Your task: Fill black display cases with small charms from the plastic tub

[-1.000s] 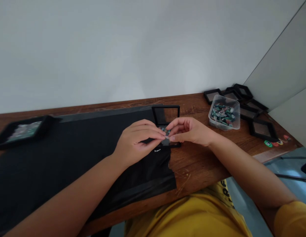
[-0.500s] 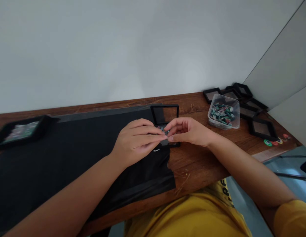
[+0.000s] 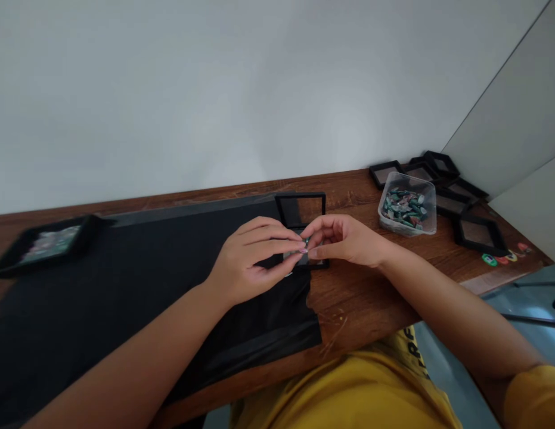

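Observation:
My left hand [image 3: 253,256] and my right hand [image 3: 346,238] meet over a small black hinged box [image 3: 322,264], whose framed clear lid [image 3: 323,205] stands raised behind them. Between the fingertips of both hands is a small shiny piece [image 3: 304,249], partly green and pinkish; its kind is too small to tell. Both hands are closed in a pinch on it. The fingers cover most of the box's inside.
To the right stands a clear plastic tub [image 3: 431,214] of small green, red and white shiny pieces. Several black framed boxes [image 3: 480,235] lie beyond it, with colourful round stickers [image 3: 489,260] near the table edge. A filled black box [image 3: 49,244] lies far left on a black sheet [image 3: 125,286].
My fingertips have shifted slightly, and a green and pinkish piece now shows between them. The whole view has moved a little; the box and tub stay in place.

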A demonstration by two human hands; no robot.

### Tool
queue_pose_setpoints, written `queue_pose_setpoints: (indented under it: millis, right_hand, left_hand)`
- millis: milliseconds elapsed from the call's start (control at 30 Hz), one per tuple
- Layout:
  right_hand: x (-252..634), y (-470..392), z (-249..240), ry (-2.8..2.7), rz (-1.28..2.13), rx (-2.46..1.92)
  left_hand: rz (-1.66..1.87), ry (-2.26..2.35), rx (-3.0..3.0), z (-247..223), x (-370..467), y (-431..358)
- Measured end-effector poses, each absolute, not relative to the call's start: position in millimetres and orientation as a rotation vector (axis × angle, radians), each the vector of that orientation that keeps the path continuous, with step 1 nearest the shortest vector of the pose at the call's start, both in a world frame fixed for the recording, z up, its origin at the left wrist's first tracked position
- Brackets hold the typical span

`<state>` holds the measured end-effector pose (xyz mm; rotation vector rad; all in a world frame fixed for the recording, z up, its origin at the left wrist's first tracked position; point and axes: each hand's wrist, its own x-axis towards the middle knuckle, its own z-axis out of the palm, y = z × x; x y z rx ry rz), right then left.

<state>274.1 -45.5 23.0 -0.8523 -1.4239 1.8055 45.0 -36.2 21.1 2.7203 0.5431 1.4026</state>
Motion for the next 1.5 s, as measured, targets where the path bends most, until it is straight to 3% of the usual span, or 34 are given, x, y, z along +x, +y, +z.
queue_pose_setpoints:
  millis: [1500]
  right_hand:
    - [274, -46, 31, -1.369, 1.847, -0.933]
  left_hand:
    - [1.281, 0.564, 2.722, 15, 39, -33]
